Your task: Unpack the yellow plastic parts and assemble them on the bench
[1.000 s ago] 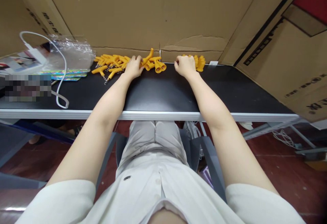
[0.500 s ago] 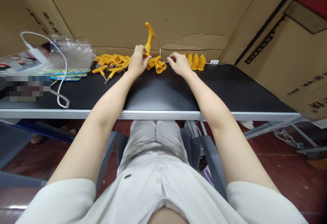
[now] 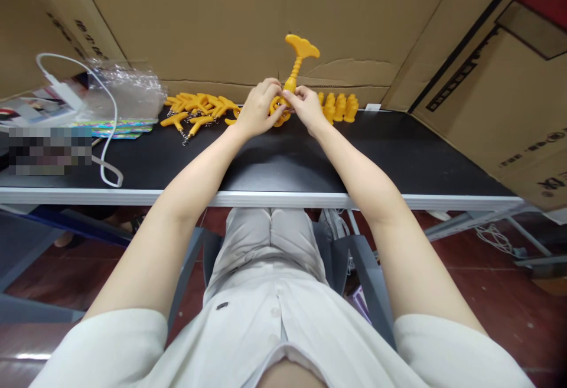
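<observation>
A yellow T-handled piece (image 3: 302,50) with a ridged, twisted shaft and a wider lower end stands tilted between my hands, handle up. My right hand (image 3: 310,107) pinches its lower end between thumb and fingers. From the other side, my left hand (image 3: 259,107) is closed at the same end; its exact grip is partly hidden. Just behind my left thumb lie more yellow pieces with round open ends (image 3: 278,110), partly covered. Left of my left hand is a pile of yellow T-shaped handles (image 3: 197,104) with metal spirals. Several yellow bell-shaped sleeves (image 3: 339,107) stand right of my right hand.
Clear plastic bags (image 3: 126,87) and a white cable (image 3: 116,116) lie on the left of the black table (image 3: 283,163). Cardboard (image 3: 212,28) rises along the back, and a printed box (image 3: 500,98) stands at the right. A metal edge (image 3: 283,199) runs along the front.
The yellow T-handled piece has moved right and turned its handle broadside. My left hand has moved right with it, and my right hand has closed on its lower end.
</observation>
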`<action>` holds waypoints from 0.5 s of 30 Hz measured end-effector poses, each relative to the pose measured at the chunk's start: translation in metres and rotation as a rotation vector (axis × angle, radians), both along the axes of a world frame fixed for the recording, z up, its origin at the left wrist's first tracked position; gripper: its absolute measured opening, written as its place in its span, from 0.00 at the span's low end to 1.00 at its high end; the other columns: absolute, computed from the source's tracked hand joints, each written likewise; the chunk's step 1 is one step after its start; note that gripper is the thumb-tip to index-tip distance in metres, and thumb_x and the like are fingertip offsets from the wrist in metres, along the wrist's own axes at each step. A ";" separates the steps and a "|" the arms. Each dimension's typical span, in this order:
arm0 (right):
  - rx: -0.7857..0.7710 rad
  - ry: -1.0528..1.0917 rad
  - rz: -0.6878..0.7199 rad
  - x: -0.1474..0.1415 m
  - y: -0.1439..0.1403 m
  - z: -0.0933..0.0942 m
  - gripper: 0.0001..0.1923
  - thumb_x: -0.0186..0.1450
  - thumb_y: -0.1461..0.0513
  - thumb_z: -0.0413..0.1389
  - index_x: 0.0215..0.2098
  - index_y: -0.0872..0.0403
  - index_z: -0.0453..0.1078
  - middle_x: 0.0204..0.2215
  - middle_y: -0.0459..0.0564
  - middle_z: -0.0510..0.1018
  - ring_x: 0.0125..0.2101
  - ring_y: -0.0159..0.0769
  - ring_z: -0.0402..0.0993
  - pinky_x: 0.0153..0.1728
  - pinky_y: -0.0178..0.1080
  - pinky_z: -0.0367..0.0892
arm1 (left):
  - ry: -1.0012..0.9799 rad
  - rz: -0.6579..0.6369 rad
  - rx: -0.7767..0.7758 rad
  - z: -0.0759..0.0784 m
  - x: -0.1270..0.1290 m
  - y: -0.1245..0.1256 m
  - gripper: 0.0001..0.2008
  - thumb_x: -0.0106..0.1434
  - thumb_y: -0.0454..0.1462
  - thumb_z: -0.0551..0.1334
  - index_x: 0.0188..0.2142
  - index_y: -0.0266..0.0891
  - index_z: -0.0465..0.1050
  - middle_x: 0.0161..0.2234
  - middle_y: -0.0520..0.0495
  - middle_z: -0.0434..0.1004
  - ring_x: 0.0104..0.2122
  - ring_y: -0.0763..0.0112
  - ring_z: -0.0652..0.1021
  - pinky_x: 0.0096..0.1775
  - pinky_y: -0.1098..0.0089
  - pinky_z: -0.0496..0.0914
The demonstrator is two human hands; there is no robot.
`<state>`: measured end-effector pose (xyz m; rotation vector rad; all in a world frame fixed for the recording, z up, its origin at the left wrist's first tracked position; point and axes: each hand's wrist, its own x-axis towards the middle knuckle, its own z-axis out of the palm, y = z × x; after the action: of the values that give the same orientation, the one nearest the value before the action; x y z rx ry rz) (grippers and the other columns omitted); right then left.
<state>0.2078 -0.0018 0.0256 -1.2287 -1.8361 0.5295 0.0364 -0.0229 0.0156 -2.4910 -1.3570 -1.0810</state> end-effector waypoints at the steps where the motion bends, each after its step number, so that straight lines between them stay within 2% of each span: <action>1: 0.014 -0.036 -0.031 0.001 -0.001 0.002 0.22 0.83 0.45 0.53 0.56 0.52 0.77 0.49 0.53 0.86 0.51 0.43 0.85 0.55 0.45 0.79 | -0.008 0.014 0.013 0.002 -0.001 -0.002 0.18 0.76 0.44 0.60 0.62 0.46 0.73 0.73 0.35 0.69 0.76 0.43 0.66 0.76 0.40 0.59; 5: 0.100 -0.273 -0.164 0.011 -0.007 0.010 0.17 0.81 0.55 0.53 0.60 0.53 0.77 0.54 0.56 0.86 0.57 0.49 0.82 0.62 0.51 0.74 | -0.059 0.096 0.073 0.004 -0.005 -0.005 0.24 0.77 0.41 0.58 0.70 0.52 0.70 0.82 0.42 0.55 0.82 0.47 0.52 0.79 0.40 0.52; 8: 0.140 -0.467 -0.170 0.018 -0.014 0.014 0.19 0.78 0.60 0.53 0.63 0.53 0.75 0.62 0.59 0.83 0.63 0.54 0.77 0.66 0.53 0.68 | -0.056 0.133 0.061 0.001 -0.010 0.005 0.28 0.77 0.41 0.59 0.74 0.54 0.68 0.82 0.43 0.54 0.83 0.47 0.48 0.77 0.37 0.54; 10: 0.166 -0.566 -0.138 0.022 -0.019 0.015 0.21 0.77 0.61 0.52 0.65 0.52 0.73 0.64 0.59 0.81 0.66 0.57 0.74 0.68 0.56 0.64 | -0.055 0.151 0.025 -0.002 -0.016 0.014 0.30 0.75 0.39 0.60 0.75 0.53 0.68 0.80 0.40 0.58 0.81 0.41 0.53 0.75 0.35 0.59; 12: 0.194 -0.626 -0.099 0.024 -0.022 0.016 0.22 0.76 0.62 0.51 0.66 0.51 0.72 0.66 0.59 0.80 0.67 0.58 0.71 0.70 0.58 0.60 | -0.050 0.176 -0.036 -0.005 -0.020 0.020 0.31 0.74 0.37 0.60 0.74 0.51 0.70 0.76 0.37 0.66 0.77 0.37 0.64 0.71 0.36 0.64; 15: 0.217 -0.664 -0.060 0.025 -0.024 0.018 0.23 0.75 0.63 0.50 0.67 0.50 0.70 0.67 0.59 0.79 0.68 0.59 0.70 0.71 0.60 0.57 | -0.037 0.207 -0.130 -0.007 -0.023 0.022 0.29 0.74 0.36 0.59 0.73 0.49 0.71 0.66 0.35 0.78 0.68 0.37 0.76 0.68 0.39 0.69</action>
<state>0.2323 -0.0255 0.0433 -1.4027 -2.3105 -0.1424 0.0137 -0.0007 0.0087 -2.3583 -1.7033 -1.0293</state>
